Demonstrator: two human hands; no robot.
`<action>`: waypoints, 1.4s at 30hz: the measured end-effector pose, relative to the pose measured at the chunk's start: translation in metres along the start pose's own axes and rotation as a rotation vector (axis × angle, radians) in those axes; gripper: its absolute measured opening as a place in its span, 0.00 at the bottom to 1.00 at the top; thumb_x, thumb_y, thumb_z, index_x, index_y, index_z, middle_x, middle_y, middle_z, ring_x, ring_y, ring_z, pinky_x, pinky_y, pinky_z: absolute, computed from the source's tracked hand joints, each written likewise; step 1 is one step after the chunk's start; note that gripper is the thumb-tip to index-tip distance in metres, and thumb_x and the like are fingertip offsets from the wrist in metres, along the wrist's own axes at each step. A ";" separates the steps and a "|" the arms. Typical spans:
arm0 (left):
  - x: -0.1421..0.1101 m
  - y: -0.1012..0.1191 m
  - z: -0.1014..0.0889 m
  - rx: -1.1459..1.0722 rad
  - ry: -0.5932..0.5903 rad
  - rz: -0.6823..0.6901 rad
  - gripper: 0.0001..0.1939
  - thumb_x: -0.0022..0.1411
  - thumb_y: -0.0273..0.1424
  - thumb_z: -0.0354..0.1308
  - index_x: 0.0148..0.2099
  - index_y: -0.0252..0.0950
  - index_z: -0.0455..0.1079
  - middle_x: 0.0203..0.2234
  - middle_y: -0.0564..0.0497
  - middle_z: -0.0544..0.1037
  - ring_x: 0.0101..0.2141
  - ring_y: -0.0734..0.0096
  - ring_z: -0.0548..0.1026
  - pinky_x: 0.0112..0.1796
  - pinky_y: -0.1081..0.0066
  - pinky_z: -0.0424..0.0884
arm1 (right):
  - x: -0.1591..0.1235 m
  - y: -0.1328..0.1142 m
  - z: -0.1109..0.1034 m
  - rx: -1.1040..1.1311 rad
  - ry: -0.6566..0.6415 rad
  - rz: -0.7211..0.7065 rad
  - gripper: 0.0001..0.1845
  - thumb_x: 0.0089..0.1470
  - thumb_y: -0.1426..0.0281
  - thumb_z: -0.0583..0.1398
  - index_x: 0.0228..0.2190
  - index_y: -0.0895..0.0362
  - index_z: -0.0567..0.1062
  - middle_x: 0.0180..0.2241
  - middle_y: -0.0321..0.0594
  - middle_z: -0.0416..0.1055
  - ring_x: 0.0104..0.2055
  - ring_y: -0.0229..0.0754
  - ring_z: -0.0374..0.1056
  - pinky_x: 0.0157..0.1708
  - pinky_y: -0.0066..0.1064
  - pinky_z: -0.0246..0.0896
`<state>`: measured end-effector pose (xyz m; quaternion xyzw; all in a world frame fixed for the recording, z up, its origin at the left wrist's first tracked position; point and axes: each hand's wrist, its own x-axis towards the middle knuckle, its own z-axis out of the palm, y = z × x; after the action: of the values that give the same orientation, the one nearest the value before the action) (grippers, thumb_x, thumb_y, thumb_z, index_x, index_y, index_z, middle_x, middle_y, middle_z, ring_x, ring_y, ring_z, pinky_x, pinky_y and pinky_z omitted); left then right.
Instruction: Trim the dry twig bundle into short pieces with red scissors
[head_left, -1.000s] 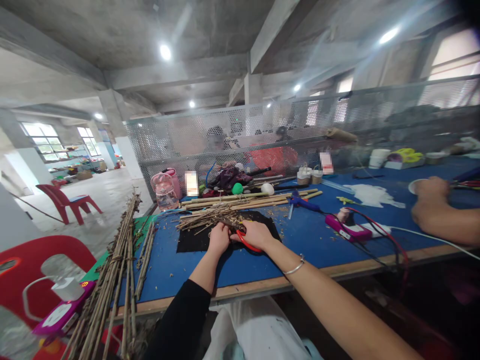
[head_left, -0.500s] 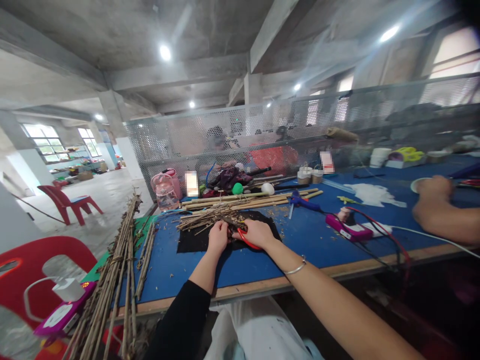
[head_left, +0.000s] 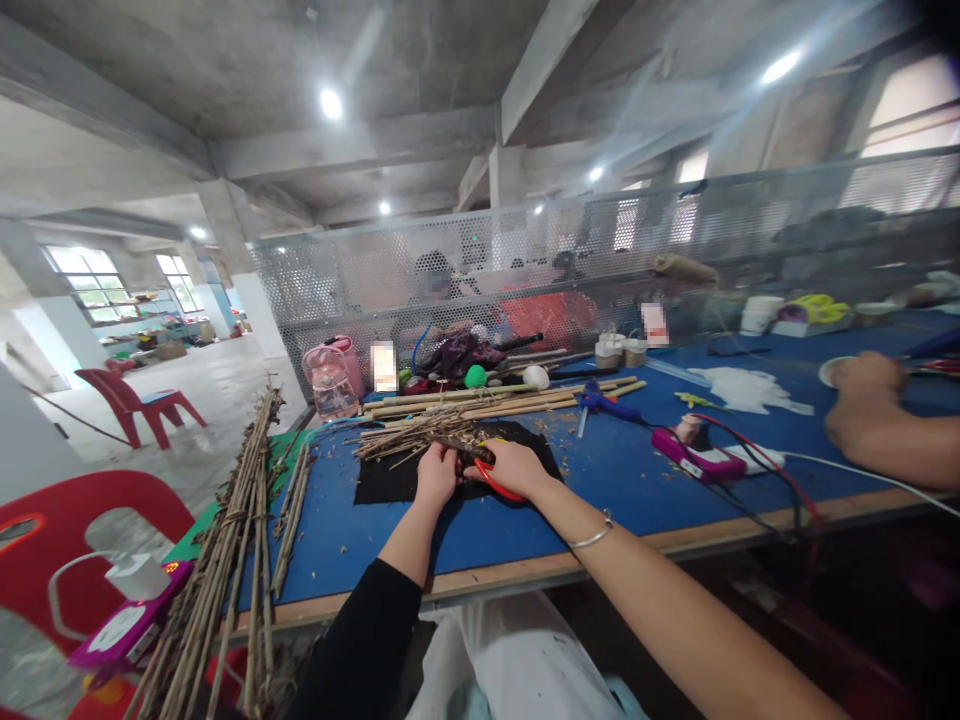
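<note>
My right hand [head_left: 519, 468] is wrapped round red-handled pruning shears [head_left: 496, 484], with their dark blades pointing left toward my other hand. Close beside the blades, my left hand [head_left: 436, 474] is closed in a pinch; whatever its fingertips hold is too small and hidden to name. Both hands rest over a black cloth [head_left: 379, 488] on the blue table. Just beyond the fingers lies a loose pile of thin dry twigs [head_left: 394, 440], with small cut bits scattered around it.
Longer sticks [head_left: 551, 402] lie behind the pile. A tall bundle of twigs [head_left: 236, 510] leans at the table's left edge. To the right are a blue glue gun [head_left: 611, 405], a purple power strip [head_left: 697, 462] with cables, and another person's hand [head_left: 866, 390] on a white cup.
Both hands stay almost in the same place. The shears' blades turn slightly between the frames, with small shifts of the right fingers on the handles.
</note>
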<state>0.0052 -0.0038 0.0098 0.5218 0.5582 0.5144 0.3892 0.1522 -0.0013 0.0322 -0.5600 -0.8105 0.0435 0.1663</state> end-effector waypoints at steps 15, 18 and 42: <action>-0.001 0.001 0.001 -0.120 -0.021 -0.021 0.07 0.57 0.32 0.45 0.31 0.35 0.61 0.21 0.53 0.68 0.20 0.77 0.67 0.18 0.78 0.64 | 0.001 0.002 0.001 -0.028 0.046 -0.008 0.31 0.43 0.41 0.49 0.30 0.53 0.72 0.31 0.41 0.73 0.34 0.45 0.69 0.30 0.29 0.55; -0.001 0.003 0.000 -0.164 -0.022 -0.034 0.08 0.57 0.33 0.46 0.30 0.34 0.62 0.21 0.53 0.68 0.20 0.78 0.67 0.18 0.79 0.63 | 0.000 0.001 0.000 -0.011 0.054 -0.011 0.30 0.43 0.41 0.50 0.30 0.53 0.72 0.31 0.40 0.73 0.35 0.44 0.69 0.30 0.29 0.55; -0.004 0.005 -0.004 0.229 0.132 0.153 0.12 0.53 0.32 0.47 0.21 0.34 0.66 0.18 0.51 0.71 0.21 0.75 0.67 0.23 0.77 0.59 | 0.001 0.001 0.005 0.024 0.077 -0.075 0.29 0.42 0.47 0.56 0.37 0.57 0.67 0.40 0.46 0.68 0.45 0.48 0.63 0.40 0.34 0.55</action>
<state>0.0032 -0.0084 0.0149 0.5690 0.5961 0.5087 0.2494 0.1518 0.0005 0.0277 -0.5283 -0.8234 0.0254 0.2055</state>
